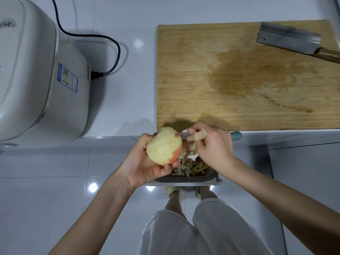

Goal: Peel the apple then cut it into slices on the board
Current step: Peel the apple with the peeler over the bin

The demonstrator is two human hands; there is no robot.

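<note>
Pale flesh shows on the apple [164, 148], which the left hand [145, 162] cups over the bin [185, 178] so peels fall in; the right hand [213, 146] pinches the peeler [185, 137] against it.

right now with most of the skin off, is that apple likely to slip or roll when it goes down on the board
Probably slippery: the apple shows mostly bare, moist-looking flesh, with only a strip of red skin near the peeler. It is round and uncut, so it would likely roll on the flat board. The left hand cups it from below, suggesting it needs a firm hold.
</note>
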